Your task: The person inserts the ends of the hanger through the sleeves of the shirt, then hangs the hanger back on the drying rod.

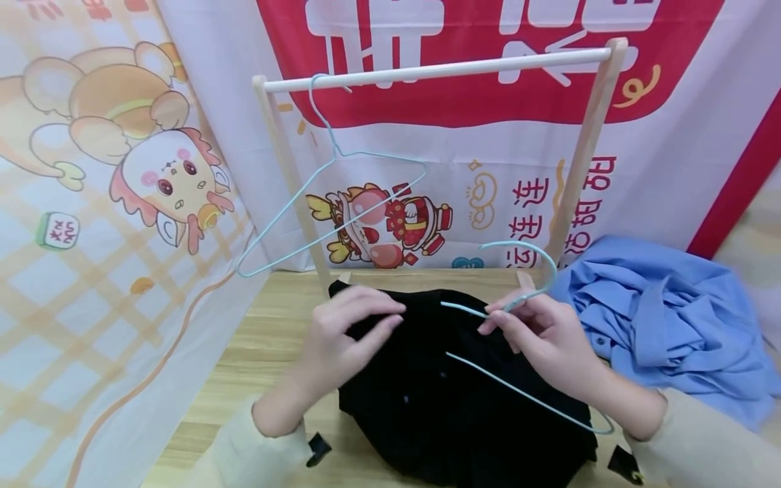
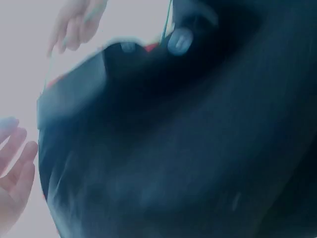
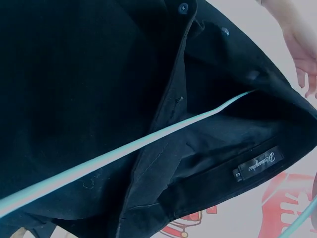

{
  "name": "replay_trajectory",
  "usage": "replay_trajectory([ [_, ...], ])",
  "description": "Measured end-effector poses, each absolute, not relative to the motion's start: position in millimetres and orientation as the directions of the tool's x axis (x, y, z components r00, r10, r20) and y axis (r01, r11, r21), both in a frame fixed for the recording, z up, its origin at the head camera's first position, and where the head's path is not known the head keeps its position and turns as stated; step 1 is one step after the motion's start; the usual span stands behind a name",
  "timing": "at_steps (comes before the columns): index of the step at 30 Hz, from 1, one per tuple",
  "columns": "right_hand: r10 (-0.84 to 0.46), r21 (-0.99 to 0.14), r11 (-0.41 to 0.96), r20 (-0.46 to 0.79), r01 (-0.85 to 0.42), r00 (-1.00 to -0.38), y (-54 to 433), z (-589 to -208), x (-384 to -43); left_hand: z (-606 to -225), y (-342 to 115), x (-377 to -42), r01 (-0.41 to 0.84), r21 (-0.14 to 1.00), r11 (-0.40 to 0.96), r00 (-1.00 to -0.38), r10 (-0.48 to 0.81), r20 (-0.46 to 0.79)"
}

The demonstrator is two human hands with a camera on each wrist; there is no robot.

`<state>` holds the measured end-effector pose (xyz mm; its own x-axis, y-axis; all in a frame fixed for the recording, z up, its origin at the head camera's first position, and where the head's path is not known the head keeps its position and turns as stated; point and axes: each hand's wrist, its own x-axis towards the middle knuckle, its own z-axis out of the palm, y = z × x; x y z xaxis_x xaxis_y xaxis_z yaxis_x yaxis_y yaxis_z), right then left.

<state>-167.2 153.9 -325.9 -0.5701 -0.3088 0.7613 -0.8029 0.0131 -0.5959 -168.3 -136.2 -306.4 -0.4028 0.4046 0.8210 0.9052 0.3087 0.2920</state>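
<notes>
A black shirt (image 1: 421, 407) with buttons and a collar label (image 3: 257, 163) lies in front of me. My right hand (image 1: 543, 332) pinches a light-blue clothes hanger (image 1: 518, 395) near the base of its hook, over the shirt. One end of this hanger passes inside the shirt's neck opening, where the cloth hides it. My left hand (image 1: 344, 339) is beside the left part of the shirt, thumb and forefinger apart with nothing between them. In the left wrist view, the left hand's fingers (image 2: 20, 168) are spread just beside the black cloth.
Behind the shirt stands a rack with a white rail (image 1: 439, 73) and wooden posts. A second light-blue hanger (image 1: 335, 156) hangs on the rail at left. A crumpled blue shirt (image 1: 671, 325) lies at right on the wood-look table (image 1: 256, 366). Printed cloths hang behind and at left.
</notes>
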Motion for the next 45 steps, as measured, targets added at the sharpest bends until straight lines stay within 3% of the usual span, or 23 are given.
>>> replay_trajectory([
  [3, -0.315, -0.613, 0.012, 0.747, -0.79, -0.585, 154.2, -326.7, -165.6, -300.9, -151.6, -175.7, 0.873, 0.219, 0.436, -0.407, 0.401, 0.821],
  [7, -0.321, -0.618, -0.016, 0.748, -0.786, -0.582, 152.2, -327.5, -165.5, -302.9, -167.8, -183.4, 0.816, 0.187, 0.547, -0.476, 0.451, 0.755],
  [16, -0.349, -0.606, -0.009, 0.747, -0.795, -0.565, 148.3, -327.0, -169.5, -310.3, -171.6, -184.3, 0.848, 0.151, 0.508, -0.441, 0.518, 0.732],
  [24, -0.358, -0.584, -0.007, 0.76, -0.812, -0.543, 145.7, -326.2, -173.4, -307.9, -162.2, -180.5, 0.831, 0.105, 0.546, -0.41, 0.474, 0.779],
  [32, -0.392, -0.599, -0.019, 0.741, -0.801, -0.545, 147.8, -327.3, -174.5, -309.8, -160.6, -181.9, 0.843, 0.118, 0.524, -0.427, 0.521, 0.739],
  [41, -0.565, -0.789, 0.128, 0.44, -0.601, -0.698, 170.3, -310.4, -183.3, -315.3, -163.1, -188.3, 0.846, 0.107, 0.522, -0.409, 0.509, 0.757],
  [45, -0.573, -0.811, 0.139, 0.403, -0.569, -0.714, 182.5, -306.6, -187.6, -315.6, -165.4, -190.4, 0.836, 0.123, 0.535, -0.416, 0.471, 0.777],
])
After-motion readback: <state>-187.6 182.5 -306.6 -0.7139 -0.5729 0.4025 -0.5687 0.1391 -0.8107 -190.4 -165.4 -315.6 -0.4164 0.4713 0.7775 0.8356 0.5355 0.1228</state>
